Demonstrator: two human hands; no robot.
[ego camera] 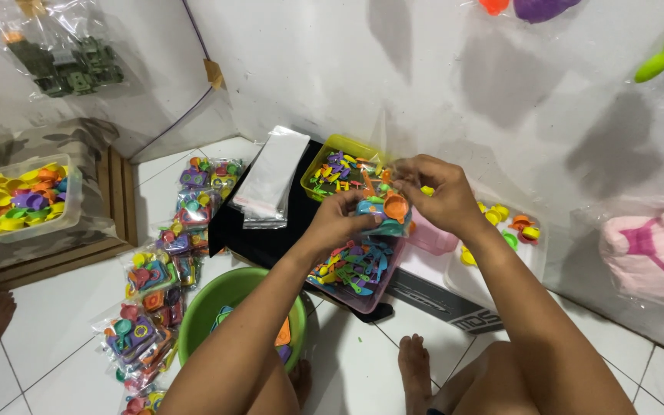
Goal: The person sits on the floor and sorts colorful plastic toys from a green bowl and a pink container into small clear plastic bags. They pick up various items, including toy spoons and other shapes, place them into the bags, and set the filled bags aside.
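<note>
My left hand (342,217) and my right hand (437,192) meet above the trays and together hold a small clear plastic bag (386,210) filled with colourful toy kitchen pieces, an orange cup showing at its front. My right hand pinches the bag's top edge; my left hand supports it from the side. Just below lies a pink tray (363,300) of small toy utensils. Behind it stands a yellow-green tray (324,157) of tiny mixed pieces.
A green bowl (213,300) with a few toys sits by my left knee. Filled toy bags (151,296) line the floor at left. A stack of clear empty bags (270,178) lies on black cloth. Another clear tub (24,198) of toys sits at far left.
</note>
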